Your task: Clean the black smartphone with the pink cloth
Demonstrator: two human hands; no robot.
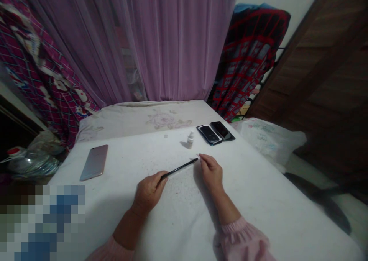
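My left hand (150, 191) pinches one end of a thin black stick (179, 168), which slants up to the right above the white table cover (178, 222). Near the stick's far tip is my right hand (210, 171), its fingers closed on a small pale piece (198, 156) too small to name. Beyond the hands stands a small clear bottle (190, 140) with a white top. Small dark specks are scattered on the cover beneath the stick.
A phone (94, 162) lies at the left. Dark phones (211, 134) (222, 131) lie side by side at the back right. A tiny grey square (166, 136) sits near the back. Curtains (178, 42) hang behind; a large plastic bottle (31, 161) stands off the left edge.
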